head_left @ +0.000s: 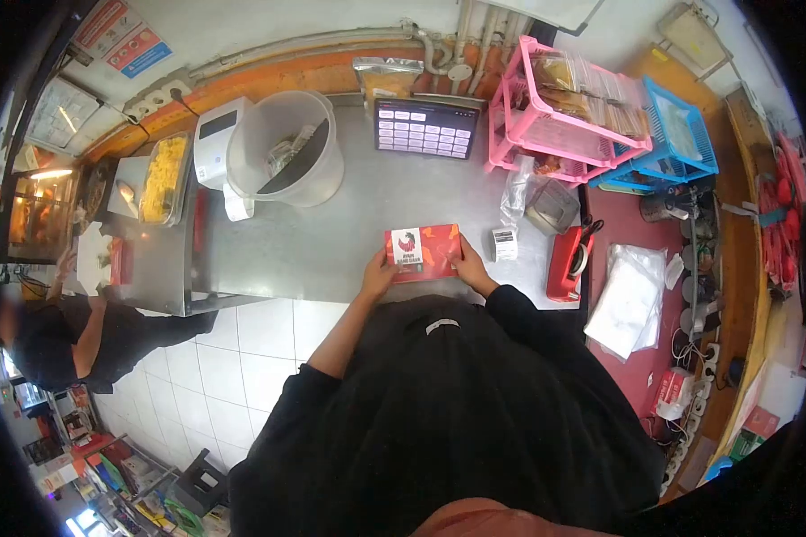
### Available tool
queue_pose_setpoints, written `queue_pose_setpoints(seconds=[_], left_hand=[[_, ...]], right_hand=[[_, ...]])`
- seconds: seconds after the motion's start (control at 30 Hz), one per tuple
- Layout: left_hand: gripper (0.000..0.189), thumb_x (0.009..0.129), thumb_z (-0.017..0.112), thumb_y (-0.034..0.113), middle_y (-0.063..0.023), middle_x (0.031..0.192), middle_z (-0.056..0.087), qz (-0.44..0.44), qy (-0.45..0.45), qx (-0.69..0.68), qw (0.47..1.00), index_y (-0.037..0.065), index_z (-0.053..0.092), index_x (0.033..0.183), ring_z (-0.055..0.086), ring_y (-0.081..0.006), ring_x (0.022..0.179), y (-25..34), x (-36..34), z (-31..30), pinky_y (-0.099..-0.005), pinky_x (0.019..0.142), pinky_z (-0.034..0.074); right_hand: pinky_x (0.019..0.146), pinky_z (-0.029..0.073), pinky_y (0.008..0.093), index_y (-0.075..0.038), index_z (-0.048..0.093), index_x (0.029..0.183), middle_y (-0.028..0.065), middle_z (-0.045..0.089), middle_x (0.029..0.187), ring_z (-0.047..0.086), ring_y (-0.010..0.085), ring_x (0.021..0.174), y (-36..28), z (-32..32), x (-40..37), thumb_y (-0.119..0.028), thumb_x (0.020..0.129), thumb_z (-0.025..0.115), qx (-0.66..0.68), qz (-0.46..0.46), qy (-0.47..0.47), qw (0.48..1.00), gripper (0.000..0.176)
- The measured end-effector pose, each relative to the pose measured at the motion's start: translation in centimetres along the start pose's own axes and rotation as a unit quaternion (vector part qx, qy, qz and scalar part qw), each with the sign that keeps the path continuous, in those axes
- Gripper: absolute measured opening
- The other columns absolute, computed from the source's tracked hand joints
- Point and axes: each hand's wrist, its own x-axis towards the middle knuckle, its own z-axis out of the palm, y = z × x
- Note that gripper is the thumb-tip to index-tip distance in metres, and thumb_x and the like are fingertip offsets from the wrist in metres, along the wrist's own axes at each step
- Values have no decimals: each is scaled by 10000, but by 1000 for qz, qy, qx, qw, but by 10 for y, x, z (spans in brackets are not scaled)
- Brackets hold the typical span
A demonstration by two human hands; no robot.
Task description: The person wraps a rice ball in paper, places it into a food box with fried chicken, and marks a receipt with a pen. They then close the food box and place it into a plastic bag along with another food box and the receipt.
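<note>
A red box (434, 255) with a white logo label rests at the front edge of the metal counter (367, 192). My left hand (381, 273) grips its left side, and my right hand (471, 268) holds its right side. Just right of the box lies a small white printed label (504, 244). Behind the box, at the back of the counter, a tablet (424, 129) shows a grid of buttons.
A white bucket (322, 166) stands at the back left, near a yellow food tray (164, 179). Pink crates (555, 125) and blue baskets (681, 125) stand back right. A red tape dispenser (561, 266) and plastic bags (627, 300) lie right. A co-worker (54, 336) stands far left.
</note>
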Motion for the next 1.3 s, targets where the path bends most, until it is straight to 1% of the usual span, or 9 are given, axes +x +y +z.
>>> queue_pose_setpoints(seconds=[0.2, 0.3, 0.4, 0.5, 0.7, 0.8, 1.0, 1.1, 1.3], left_hand=[[382, 887, 636, 360, -12, 818, 650, -172, 79, -107, 976, 12, 671, 1041, 560, -94, 702, 35, -10, -6, -225, 637, 439], [412, 896, 599, 428, -65, 937, 641, -242, 38, -133, 960, 50, 641, 1052, 604, -165, 850, 54, -11, -10, -341, 790, 502], [379, 914, 578, 386, -10, 722, 622, -230, 96, -162, 955, 23, 686, 935, 541, -79, 617, 70, -16, 1, -228, 550, 417], [402, 922, 558, 377, -41, 739, 648, -224, 36, -129, 965, -6, 681, 933, 562, -108, 603, 42, -9, -3, -265, 531, 430], [476, 969, 455, 376, -127, 700, 611, -264, 7, 27, 964, -61, 638, 1017, 611, -251, 650, 13, 12, 13, -384, 621, 487], [519, 1000, 364, 394, -211, 904, 602, -86, 63, 367, 924, -53, 551, 1185, 617, -324, 835, -2, 3, 30, -425, 745, 493], [626, 932, 529, 368, -213, 1386, 353, 108, 145, 337, 924, 41, 335, 1428, 382, -406, 1257, 12, -1, 28, -499, 981, 389], [794, 800, 688, 382, -168, 1461, 278, 220, -107, 436, 866, 153, 317, 1463, 286, -413, 1328, 58, -1, 8, -581, 1039, 301], [824, 707, 769, 350, -170, 1526, 162, 221, -286, 492, 792, 364, 367, 1426, 198, -458, 1359, 82, 10, 4, -599, 1053, 285]], right_hand=[[793, 471, 296, 24, 590, 1136, 79, 642, 1003, 586, 138, 911, -25, -24, -9, -408, 850, 671, 117, 90, -20, 989, 524], [724, 464, 271, 46, 651, 1057, 106, 664, 978, 596, 161, 841, -48, -43, -16, -522, 849, 626, 51, 140, -32, 988, 605], [711, 457, 272, 34, 644, 1085, 75, 666, 960, 574, 160, 793, -45, -45, -17, -490, 874, 607, 104, 178, -43, 978, 566], [718, 465, 297, 6, 648, 1091, 77, 677, 974, 591, 176, 786, -9, -30, -15, -450, 909, 566, 146, 77, -48, 985, 498], [758, 485, 449, -15, 620, 1079, 164, 617, 966, 616, 340, 899, -1, -14, -1, -347, 979, 418, -196, 49, -55, 978, 401], [769, 482, 507, -20, 553, 1143, 196, 555, 1024, 594, 398, 929, -11, 17, -19, -337, 986, 380, -296, 74, 116, 945, 394], [886, 431, 534, -61, 353, 1388, 217, 450, 1262, 493, 382, 1145, -19, 9, -21, -332, 920, 514, -294, -15, 118, 948, 564], [996, 352, 553, -131, 289, 1453, 224, 336, 1383, 337, 399, 1302, -37, -6, -19, -345, 813, 650, -404, -154, 31, 901, 765], [1100, 251, 552, -237, 282, 1470, 195, 164, 1508, 155, 445, 1396, -67, -26, -15, -382, 628, 801, -398, -202, -205, 871, 999]])
